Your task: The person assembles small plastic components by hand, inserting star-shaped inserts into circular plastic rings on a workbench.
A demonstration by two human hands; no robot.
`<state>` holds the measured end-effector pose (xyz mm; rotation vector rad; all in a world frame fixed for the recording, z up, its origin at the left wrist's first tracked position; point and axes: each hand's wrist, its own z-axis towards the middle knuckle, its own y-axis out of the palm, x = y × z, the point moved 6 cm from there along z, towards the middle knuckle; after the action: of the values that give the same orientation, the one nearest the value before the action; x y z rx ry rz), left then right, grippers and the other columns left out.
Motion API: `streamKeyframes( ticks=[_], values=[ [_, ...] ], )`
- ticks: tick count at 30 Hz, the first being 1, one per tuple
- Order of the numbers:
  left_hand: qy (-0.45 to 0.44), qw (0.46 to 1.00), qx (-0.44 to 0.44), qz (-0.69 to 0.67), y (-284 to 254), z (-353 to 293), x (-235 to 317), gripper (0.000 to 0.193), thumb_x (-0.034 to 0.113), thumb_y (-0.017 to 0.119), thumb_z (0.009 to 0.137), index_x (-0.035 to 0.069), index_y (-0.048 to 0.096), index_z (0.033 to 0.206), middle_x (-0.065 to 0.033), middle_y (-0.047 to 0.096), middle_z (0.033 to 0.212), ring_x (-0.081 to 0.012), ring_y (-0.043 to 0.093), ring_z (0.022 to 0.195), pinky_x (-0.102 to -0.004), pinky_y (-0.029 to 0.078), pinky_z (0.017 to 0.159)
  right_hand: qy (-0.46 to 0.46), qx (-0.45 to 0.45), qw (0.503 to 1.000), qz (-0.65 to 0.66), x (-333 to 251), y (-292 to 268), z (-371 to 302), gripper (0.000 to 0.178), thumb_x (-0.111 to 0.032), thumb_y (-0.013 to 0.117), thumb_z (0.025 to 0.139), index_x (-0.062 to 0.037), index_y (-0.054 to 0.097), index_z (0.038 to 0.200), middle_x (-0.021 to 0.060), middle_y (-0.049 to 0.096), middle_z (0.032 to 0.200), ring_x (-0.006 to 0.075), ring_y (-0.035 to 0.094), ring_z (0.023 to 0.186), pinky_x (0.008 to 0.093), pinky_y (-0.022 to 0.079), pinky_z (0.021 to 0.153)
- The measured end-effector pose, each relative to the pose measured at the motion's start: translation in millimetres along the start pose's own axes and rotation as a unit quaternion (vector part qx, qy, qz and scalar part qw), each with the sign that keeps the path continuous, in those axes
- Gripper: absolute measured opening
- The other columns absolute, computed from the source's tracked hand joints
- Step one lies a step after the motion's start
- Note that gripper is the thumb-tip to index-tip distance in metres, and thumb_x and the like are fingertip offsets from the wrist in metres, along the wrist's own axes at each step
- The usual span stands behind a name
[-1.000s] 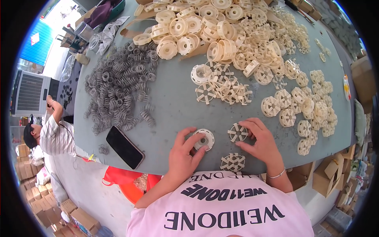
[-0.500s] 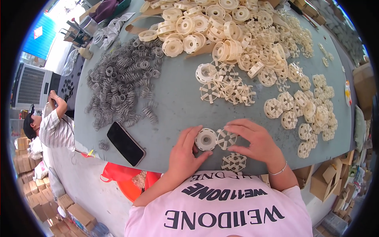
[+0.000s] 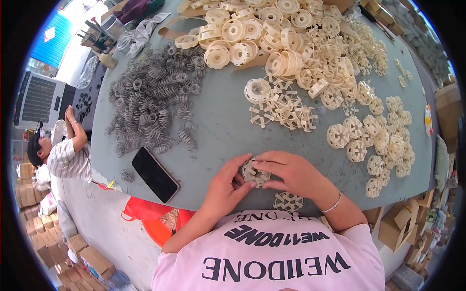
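Both my hands meet at the near edge of the bench (image 3: 218,131) — my left hand (image 3: 224,186) and right hand (image 3: 291,174) have their fingers clenched around one cream plastic wheel (image 3: 254,173), pressing it from both sides just above the surface. A spoked cream piece (image 3: 288,201) lies just beside my right wrist at the edge. A black phone (image 3: 155,173) rests near the left edge — grey springs (image 3: 150,102) are heaped beyond it.
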<state>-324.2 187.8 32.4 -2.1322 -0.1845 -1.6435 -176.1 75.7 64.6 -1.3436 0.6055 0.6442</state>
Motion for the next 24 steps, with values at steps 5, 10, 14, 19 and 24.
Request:
streamKeyframes(
  ticks=[5,10,14,19,24],
  values=[
    [0.008,1.000,0.016,-0.016,-0.3,1.4,-5.1,0.057,0.003,0.077,0.092,0.003,0.058,0.145,-0.0098,0.063,0.129,-0.0119,0.060,0.076,-0.0259,0.053,0.069,0.031,0.031,0.998,0.037,6.0,7.2,-6.4,0.058,-0.020,0.086,0.082,-0.0085,0.068,0.136,0.0105,0.066,0.135,0.0311,0.067,0.118,0.0383,0.058,0.097],
    [-0.003,0.998,0.026,-0.054,0.7,2.6,-13.1,0.051,0.001,0.073,0.094,0.002,0.060,0.143,-0.0107,0.064,0.126,-0.0106,0.059,0.074,-0.0251,0.052,0.068,0.055,0.074,0.995,0.038,3.8,13.1,-13.4,0.061,-0.021,0.086,0.084,-0.0066,0.066,0.139,0.0124,0.065,0.136,0.0318,0.067,0.119,0.0387,0.058,0.099],
    [-0.008,0.997,0.027,-0.070,0.9,3.5,-6.4,0.050,-0.003,0.071,0.094,0.003,0.061,0.143,-0.0101,0.064,0.121,-0.0095,0.060,0.071,-0.0249,0.052,0.066,0.042,0.072,0.996,-0.014,0.6,17.2,-12.3,0.064,-0.026,0.087,0.083,-0.0055,0.065,0.139,0.0137,0.064,0.136,0.0327,0.067,0.117,0.0400,0.058,0.097],
    [-0.049,0.997,0.026,-0.061,2.1,4.4,-7.8,0.052,-0.005,0.071,0.093,0.005,0.062,0.143,-0.0096,0.064,0.119,-0.0088,0.062,0.070,-0.0245,0.053,0.064,0.033,0.074,0.993,-0.081,-7.1,23.0,-10.3,0.072,-0.032,0.088,0.079,-0.0061,0.063,0.141,0.0132,0.065,0.133,0.0326,0.068,0.113,0.0407,0.058,0.094],
    [-0.031,0.995,0.030,-0.093,3.7,3.2,-17.0,0.049,0.000,0.071,0.095,0.003,0.061,0.143,-0.0087,0.066,0.117,-0.0080,0.061,0.069,-0.0247,0.052,0.061,0.066,0.111,0.991,0.033,4.7,25.6,-13.2,0.068,-0.026,0.092,0.075,-0.0084,0.065,0.135,0.0109,0.065,0.133,0.0307,0.067,0.114,0.0393,0.056,0.094]
  ],
)
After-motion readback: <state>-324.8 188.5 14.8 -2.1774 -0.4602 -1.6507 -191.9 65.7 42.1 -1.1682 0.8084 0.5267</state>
